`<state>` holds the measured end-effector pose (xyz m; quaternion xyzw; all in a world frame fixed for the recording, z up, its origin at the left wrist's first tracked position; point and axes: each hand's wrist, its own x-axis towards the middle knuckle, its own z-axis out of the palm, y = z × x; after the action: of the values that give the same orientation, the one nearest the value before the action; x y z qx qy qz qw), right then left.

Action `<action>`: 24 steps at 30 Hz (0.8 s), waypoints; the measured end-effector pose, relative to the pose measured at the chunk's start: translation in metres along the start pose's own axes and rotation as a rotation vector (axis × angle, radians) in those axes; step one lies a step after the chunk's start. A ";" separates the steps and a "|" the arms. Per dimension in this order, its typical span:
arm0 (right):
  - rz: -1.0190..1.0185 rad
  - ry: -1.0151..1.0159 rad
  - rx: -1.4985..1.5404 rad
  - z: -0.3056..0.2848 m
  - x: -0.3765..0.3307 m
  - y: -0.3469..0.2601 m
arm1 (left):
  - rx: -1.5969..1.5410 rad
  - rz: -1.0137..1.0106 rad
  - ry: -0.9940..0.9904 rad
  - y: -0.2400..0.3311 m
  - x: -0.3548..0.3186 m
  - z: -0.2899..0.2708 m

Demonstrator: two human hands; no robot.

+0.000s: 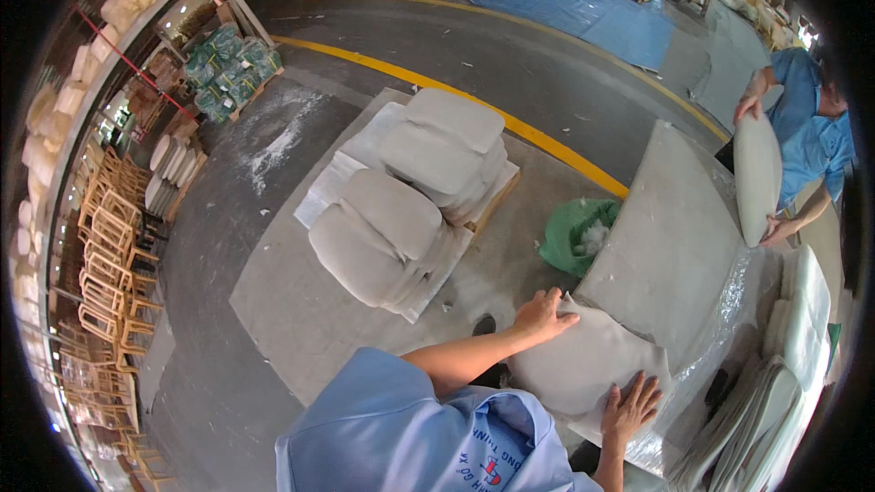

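Observation:
A light grey fabric-covered cushion [583, 364] lies before me on the near end of a plastic-wrapped table. My left hand [544, 316] holds its far left corner, the thumb on top and the fingers at the edge. Flat on the near right part of the cushion rests my right hand [629, 408], fingers spread and holding nothing. How the cushion's underside lies is hidden.
Across the table [670, 219], a person in blue [807, 128] holds another grey cushion [757, 178] upright. Grey covers [747, 419] are piled at the right. A green bag [579, 237] of white stuffing stands beside the table; stacked cushions [378, 237] sit on a pallet at left.

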<state>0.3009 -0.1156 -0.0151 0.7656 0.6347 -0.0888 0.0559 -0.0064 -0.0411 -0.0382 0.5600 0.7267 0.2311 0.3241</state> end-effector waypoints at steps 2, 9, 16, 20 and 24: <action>0.038 0.047 -0.021 0.002 0.017 0.002 | 0.019 -0.051 -0.041 0.002 0.006 -0.002; 0.245 0.076 -0.022 -0.011 0.068 0.000 | 0.051 -0.189 -0.084 0.002 0.028 -0.002; 0.232 0.106 0.352 0.001 0.102 0.031 | -0.025 -0.245 -0.069 -0.003 0.022 -0.004; 0.150 -0.010 1.240 -0.009 0.112 0.117 | -0.368 -0.124 -0.038 0.001 0.018 -0.010; 0.300 -0.456 1.246 -0.013 0.068 0.124 | -0.510 -0.290 -0.308 -0.045 -0.036 -0.027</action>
<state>0.4357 -0.0708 -0.0196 0.6966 0.3244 -0.5885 -0.2514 -0.0500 -0.0876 -0.0437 0.3797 0.6601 0.2697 0.5894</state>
